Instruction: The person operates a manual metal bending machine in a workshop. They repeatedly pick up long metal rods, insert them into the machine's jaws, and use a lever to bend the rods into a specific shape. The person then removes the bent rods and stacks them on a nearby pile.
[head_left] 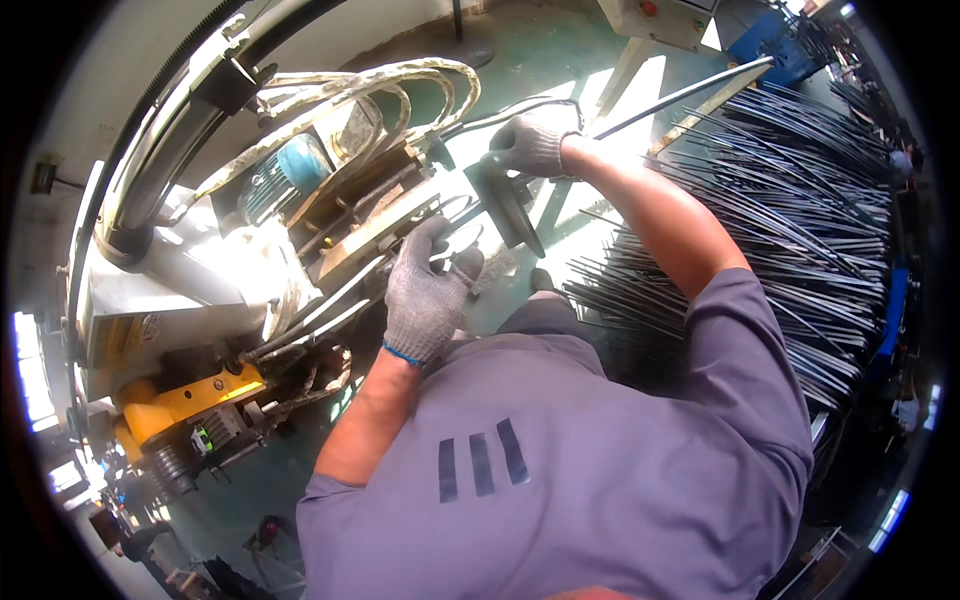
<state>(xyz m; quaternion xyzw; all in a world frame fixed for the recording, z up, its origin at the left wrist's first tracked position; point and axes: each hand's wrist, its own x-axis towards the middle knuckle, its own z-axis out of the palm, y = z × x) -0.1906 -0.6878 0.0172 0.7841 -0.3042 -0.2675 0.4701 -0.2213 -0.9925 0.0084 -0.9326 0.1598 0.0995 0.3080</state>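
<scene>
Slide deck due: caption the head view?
Gloved right hand at a dark metal piece, gloved left hand beside a machine, thin rods heaped at right.

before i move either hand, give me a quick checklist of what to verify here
1. Left hand and right hand gloved: ok.
2. Forearms covered: not ok, both show bare skin.
3. Right hand's hold on the grey metal piece: cannot tell; it is at the upper end, grip unclear.
4. Left hand free of any object: cannot tell.
5. Rod pile ends even: not ok, they jut out unevenly.
6. Blue motor stopped: cannot tell.
</scene>
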